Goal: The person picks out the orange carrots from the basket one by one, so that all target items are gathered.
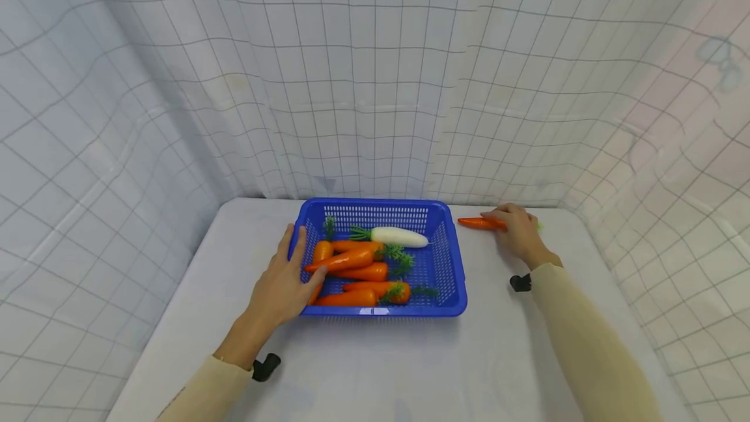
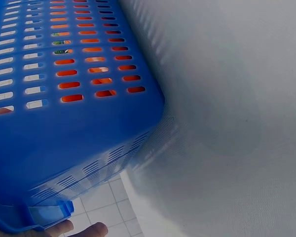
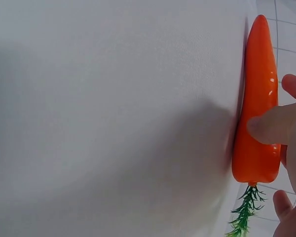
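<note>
At the table's back right, my right hand (image 1: 518, 230) pinches an orange carrot (image 1: 477, 222). In the right wrist view its thumb (image 3: 271, 126) presses on the thick end of the carrot, other fingers lie on the far side, and the green top hangs free. My left hand (image 1: 284, 285) rests at the left rim of a blue plastic basket (image 1: 459, 279), fingers spread and fairly straight, thumb over the inside. Several orange carrots (image 1: 346, 259) with green tops and one white radish (image 1: 400, 237) lie in the basket. The left wrist view shows the slotted basket wall (image 2: 89, 123).
The basket stands on a white table (image 1: 404, 370), near its back edge. White grid-patterned cloth (image 1: 375, 83) hangs behind the table and on both sides. Black wrist straps (image 1: 520, 283) show at the ends of the sleeves (image 1: 586, 344).
</note>
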Demonstrator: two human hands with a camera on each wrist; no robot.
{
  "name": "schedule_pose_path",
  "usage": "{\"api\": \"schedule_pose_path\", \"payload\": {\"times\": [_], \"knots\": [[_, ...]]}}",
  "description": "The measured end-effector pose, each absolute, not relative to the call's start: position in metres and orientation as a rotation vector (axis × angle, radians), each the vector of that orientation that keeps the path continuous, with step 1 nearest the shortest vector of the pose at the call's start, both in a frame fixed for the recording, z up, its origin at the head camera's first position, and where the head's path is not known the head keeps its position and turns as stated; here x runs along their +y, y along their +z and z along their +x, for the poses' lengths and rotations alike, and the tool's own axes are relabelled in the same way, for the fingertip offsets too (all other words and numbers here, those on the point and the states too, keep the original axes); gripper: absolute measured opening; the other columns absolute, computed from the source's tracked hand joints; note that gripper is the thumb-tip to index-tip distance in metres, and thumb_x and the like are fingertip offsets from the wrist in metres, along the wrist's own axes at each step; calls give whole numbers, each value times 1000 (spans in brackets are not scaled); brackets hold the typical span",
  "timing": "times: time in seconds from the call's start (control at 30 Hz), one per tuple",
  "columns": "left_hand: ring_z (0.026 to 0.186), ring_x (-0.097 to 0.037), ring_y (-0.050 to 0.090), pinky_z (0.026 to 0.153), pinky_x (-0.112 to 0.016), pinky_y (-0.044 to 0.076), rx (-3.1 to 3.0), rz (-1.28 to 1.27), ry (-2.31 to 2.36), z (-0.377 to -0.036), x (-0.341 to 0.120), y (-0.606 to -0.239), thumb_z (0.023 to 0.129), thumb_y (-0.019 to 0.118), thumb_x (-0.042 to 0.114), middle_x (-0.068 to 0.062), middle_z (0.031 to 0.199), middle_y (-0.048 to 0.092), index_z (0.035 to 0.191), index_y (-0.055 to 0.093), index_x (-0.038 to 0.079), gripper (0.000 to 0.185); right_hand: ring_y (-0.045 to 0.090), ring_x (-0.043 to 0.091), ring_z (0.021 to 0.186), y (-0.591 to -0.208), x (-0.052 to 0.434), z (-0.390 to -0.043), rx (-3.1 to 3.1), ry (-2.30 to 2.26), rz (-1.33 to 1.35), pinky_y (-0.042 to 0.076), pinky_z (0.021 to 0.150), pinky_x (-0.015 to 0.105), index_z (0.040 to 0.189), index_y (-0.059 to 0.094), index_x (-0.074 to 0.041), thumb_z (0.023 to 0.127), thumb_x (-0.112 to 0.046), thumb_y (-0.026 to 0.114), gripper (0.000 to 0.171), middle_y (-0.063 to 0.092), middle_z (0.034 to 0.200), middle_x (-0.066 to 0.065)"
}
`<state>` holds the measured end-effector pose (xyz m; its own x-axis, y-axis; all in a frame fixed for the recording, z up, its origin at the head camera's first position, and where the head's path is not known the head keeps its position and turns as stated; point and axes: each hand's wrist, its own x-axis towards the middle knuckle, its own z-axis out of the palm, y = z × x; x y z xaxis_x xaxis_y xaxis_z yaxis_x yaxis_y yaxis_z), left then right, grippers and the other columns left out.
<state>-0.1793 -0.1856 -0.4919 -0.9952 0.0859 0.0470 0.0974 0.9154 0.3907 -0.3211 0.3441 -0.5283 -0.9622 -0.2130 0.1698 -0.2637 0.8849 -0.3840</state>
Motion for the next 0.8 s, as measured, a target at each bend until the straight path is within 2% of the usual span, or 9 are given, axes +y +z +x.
{"api": "schedule_pose_path", "payload": {"times": [0.33, 0.57, 0.8], "knots": [[152, -55, 39, 110, -74, 48, -3046, -156, -628, -179, -184, -490, 106, 51, 62, -17, 182, -1, 174, 4, 17, 94, 45, 51, 138, -525, 353, -312, -2955, 637, 383, 25, 115, 77, 142, 70, -14, 97, 1, 72, 47, 56, 145, 22], [153, -55, 38, 107, -75, 49, -3046, -152, -636, -178, -185, -490, 106, 51, 62, -16, 182, -2, 174, 3, 18, 94, 42, 51, 143, -519, 354, -305, -2962, 676, 364, 26, 112, 80, 146, 66, -15, 97, -6, 76, 51, 53, 153, 23], [155, -55, 35, 109, -76, 47, -3055, -160, -656, -179, -185, -488, 106, 48, 66, -15, 182, -5, 174, 1, 18, 95, 43, 50, 141, -503, 346, -297, -2889, 680, 431, 28, 112, 78, 146, 66, -17, 97, -15, 79, 51, 55, 150, 23]]}}
